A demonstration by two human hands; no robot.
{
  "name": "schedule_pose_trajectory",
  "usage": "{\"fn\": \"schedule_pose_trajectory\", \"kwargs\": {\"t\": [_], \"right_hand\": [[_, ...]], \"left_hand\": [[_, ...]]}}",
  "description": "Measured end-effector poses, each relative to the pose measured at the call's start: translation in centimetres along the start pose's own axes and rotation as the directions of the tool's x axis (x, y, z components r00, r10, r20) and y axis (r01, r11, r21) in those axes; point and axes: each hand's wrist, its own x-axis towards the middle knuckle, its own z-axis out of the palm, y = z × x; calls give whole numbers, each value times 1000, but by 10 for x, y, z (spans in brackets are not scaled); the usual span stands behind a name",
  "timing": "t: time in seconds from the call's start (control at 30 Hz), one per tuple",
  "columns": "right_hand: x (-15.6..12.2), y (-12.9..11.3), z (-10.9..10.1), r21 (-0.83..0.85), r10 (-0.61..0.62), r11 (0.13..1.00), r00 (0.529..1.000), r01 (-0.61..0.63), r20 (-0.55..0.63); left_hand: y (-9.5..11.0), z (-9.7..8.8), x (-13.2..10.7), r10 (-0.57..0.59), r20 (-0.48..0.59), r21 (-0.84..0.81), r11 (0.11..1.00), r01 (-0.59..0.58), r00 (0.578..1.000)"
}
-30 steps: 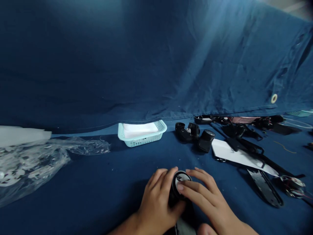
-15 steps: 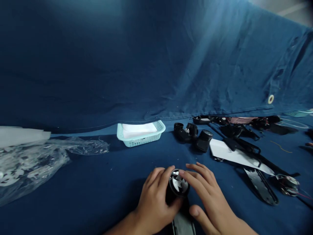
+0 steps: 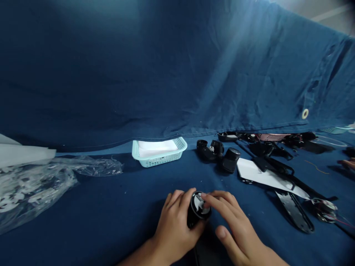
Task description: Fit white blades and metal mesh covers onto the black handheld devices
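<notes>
One black cylindrical part (image 3: 192,218) at near centre, above the blue surface (image 3: 133,214), open end facing up and showing a white insert (image 3: 198,202) inside. Left hand (image 3: 175,221): curled around the part, fingers on its left side, thumb across the near side, holding it. Right hand (image 3: 234,225): half open, index fingertip at the far right of the opening, thumb apart from the part; no grip of its own visible. Change: a second ago the right fingertips covered the middle of the opening; now they sit toward its edge and more of the insert is exposed. The part has also shifted slightly left, and the grey strip seen on its near side now reads dark, so probably turned or tilted. Inference: the handling is still centred on the insert, with the left hand steadying; whether the insert is fixed or loose cannot be told. Farther right: separate black housing (image 3: 230,159), apart from both hands.
</notes>
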Motion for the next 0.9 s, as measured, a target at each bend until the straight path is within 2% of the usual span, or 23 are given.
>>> {"fn": "schedule_pose_trajectory", "kwargs": {"t": [0.2, 0.4, 0.63, 0.9], "right_hand": [[-2, 3, 2, 0, -55, 998, 998, 55, 15], [1, 6, 4, -16, -28, 999, 998, 29, 63], [-1, 15, 6, 87, 76, 993, 992, -85, 102], [-3, 17, 5, 255, 105, 960, 994, -111, 37]], "left_hand": [[-1, 1, 1, 5, 22, -6, 1000, -5, 1000], [-1, 0, 1, -55, 37, -32, 998, 56, 998], [5, -7, 4, -70, 116, -62, 995, 77, 991], [2, -6, 3, -72, 95, -54, 996, 78, 993]]}}
